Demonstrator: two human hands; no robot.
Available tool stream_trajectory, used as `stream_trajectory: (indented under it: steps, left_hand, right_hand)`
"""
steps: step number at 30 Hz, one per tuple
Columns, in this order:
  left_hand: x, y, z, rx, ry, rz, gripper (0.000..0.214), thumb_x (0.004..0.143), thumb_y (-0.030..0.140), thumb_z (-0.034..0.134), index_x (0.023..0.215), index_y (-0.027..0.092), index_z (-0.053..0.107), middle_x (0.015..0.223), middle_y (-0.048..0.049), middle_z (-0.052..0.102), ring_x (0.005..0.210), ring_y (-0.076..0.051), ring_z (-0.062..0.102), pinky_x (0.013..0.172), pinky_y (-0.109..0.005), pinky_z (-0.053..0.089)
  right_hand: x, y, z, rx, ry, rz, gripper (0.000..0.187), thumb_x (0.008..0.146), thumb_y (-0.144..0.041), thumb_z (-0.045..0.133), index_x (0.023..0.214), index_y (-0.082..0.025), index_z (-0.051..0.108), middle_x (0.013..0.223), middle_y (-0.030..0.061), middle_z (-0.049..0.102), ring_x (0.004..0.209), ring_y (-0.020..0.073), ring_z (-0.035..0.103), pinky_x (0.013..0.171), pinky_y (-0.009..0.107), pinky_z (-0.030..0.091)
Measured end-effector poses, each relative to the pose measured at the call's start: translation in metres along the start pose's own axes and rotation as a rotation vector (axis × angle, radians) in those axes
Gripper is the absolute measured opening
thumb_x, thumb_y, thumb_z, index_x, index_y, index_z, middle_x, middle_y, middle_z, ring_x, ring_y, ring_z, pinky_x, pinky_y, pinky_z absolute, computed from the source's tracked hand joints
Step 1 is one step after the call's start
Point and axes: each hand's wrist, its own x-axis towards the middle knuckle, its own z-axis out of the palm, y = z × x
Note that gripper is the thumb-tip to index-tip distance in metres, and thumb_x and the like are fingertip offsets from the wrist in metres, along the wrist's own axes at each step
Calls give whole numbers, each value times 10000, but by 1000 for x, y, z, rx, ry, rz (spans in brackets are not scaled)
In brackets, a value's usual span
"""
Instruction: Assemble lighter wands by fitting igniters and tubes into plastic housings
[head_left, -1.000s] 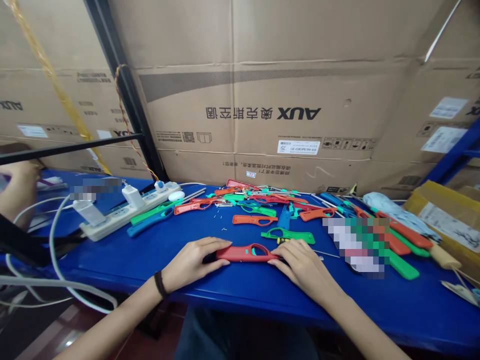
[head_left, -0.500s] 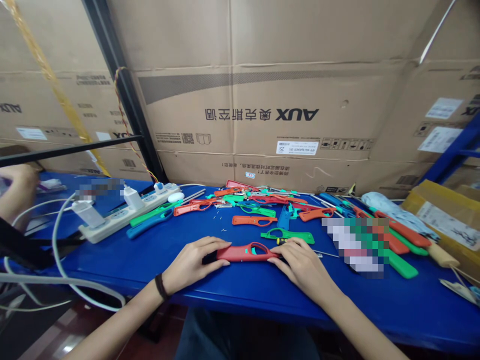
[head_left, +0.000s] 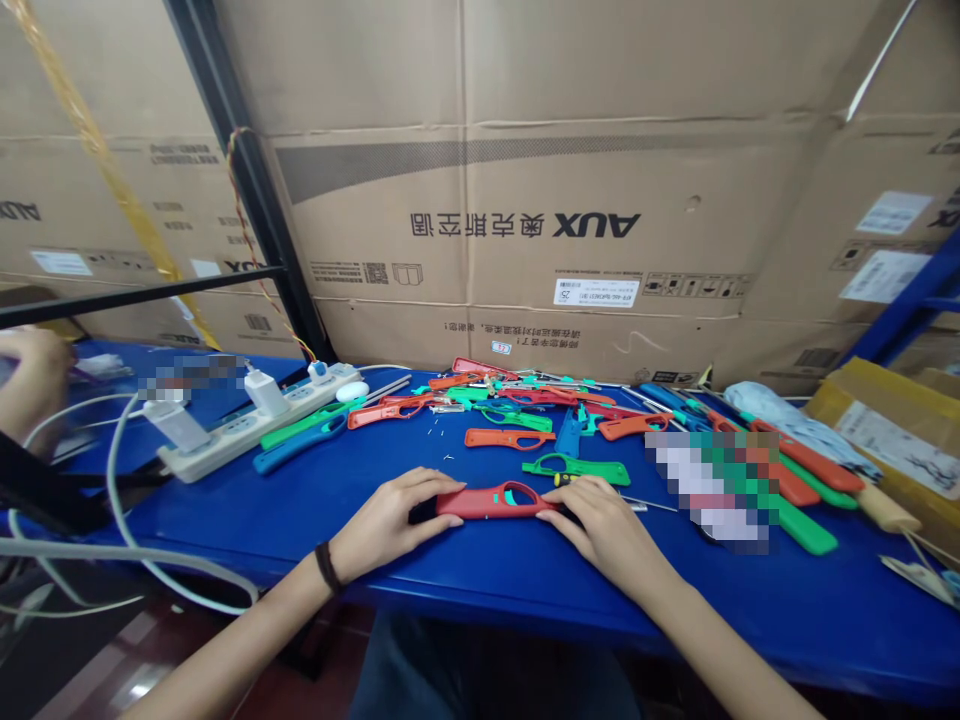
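Red handle (head_left: 480,502) stays pinched at both ends

Left hand (head_left: 394,522) grips its wide end, right hand (head_left: 604,520) its looped end, over the blue table (head_left: 517,575); little differs from a second ago (the grip looks the same).

**Cardboard backdrop (head_left: 562,80), power strip (head_left: 240,429) left**

Cardboard stands behind blue tabletop (head_left: 487,565); "AUX" printed upside down, white label (head_left: 592,292) lower. Power strip: white chargers (head_left: 266,393) plugged in, pale cables (head_left: 75,548) looping beside it. Black post (head_left: 225,110) behind, thin wire (head_left: 240,200) running near it. Right side: light-blue cloth (head_left: 787,412) just beside box with yellow tape (head_left: 885,385).
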Motion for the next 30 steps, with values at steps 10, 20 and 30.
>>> stream_trajectory:
  steps: [10, 20, 30]
  left_hand:
    - [13, -3, -8, 19, -102, 24, 317, 870, 367, 608, 1141, 205, 632, 1125, -74, 648, 1046, -216, 596, 923, -329, 473]
    - [20, -5, -14, 129, -189, 65, 316, 872, 329, 601, 1162, 207, 627, 1117, -81, 641, 1005, -224, 613, 920, -339, 466]
    - [3, 17, -16, 23, -181, 80, 302, 852, 302, 611, 1137, 203, 629, 1039, -69, 632, 943, -192, 604, 851, -285, 484]
  right_hand:
    - [15, -2, -15, 18, -191, 87, 49, 832, -253, 668, 826, -211, 643, 833, 10, 687, 817, 188, 616, 786, 326, 478]
    - [16, -16, -15, -8, -216, 19, 372, 829, -199, 655, 1196, -189, 593, 1185, 89, 649, 1090, 255, 591, 950, 427, 461]
    - [-1, -24, -11, 43, -241, -50, 287, 871, -118, 556, 1109, -204, 690, 1196, 79, 655, 1049, 252, 645, 951, 416, 497]
